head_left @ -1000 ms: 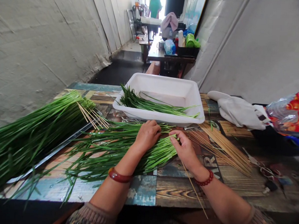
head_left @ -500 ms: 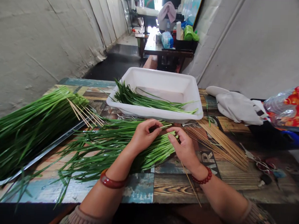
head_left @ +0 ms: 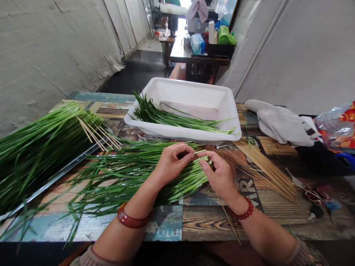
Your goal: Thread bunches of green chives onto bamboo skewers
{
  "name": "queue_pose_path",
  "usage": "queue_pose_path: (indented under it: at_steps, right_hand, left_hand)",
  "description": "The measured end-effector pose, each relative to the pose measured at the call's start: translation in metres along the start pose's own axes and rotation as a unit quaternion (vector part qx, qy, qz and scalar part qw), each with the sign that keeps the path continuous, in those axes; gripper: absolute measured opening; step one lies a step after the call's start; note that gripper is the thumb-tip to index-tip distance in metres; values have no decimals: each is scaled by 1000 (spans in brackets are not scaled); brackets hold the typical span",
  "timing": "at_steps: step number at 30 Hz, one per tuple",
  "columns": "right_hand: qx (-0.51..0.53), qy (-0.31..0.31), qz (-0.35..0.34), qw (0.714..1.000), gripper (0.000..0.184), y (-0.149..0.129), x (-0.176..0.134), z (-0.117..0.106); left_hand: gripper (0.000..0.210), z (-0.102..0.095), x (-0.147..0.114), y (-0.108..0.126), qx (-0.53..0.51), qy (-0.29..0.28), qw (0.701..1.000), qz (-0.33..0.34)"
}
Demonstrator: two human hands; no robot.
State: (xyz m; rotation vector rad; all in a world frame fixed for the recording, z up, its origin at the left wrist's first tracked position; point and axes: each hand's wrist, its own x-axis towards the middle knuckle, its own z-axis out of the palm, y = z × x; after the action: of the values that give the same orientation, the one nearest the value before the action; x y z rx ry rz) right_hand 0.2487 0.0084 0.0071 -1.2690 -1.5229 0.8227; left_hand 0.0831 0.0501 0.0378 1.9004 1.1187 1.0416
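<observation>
A loose spread of garlic chives [head_left: 122, 173] lies on the table under my hands, pale stem ends toward the right. My left hand [head_left: 174, 160] is closed, thumb and forefinger pinching chive stems near their cut ends. Close against it, my right hand [head_left: 218, 172] is closed at the row of stem ends. A thin bamboo skewer [head_left: 229, 221] sticks out from under my right palm toward the table's front edge. The fingers hide its upper part, so how it meets the stems does not show. My fingertips nearly touch.
Behind the chives stands a white plastic tub [head_left: 182, 131] holding more chives. At left, a thick pile of chives [head_left: 42, 139] with several skewers [head_left: 99, 134] rests on a metal tray [head_left: 61, 171]. Right: bamboo skewers [head_left: 266, 172], a cap [head_left: 283, 124], scissors [head_left: 299, 181] and keys [head_left: 315, 211].
My hands have come closer together, and the stem tips in my left hand now reach my right fingers. The view has shifted slightly.
</observation>
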Motion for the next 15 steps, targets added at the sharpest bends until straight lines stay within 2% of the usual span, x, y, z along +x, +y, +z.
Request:
queue_pose_path:
  at_steps: [8, 15]
  right_hand:
    - [-2, 8, 2, 1000, 16, -1, 1, 1]
    - [-4, 3, 17, 1000, 18, 2, -1, 2]
  left_hand:
    - [14, 0, -1, 1, 2, -8, 1000, -1]
    - [14, 0, 0, 0, -2, 7, 1000, -13]
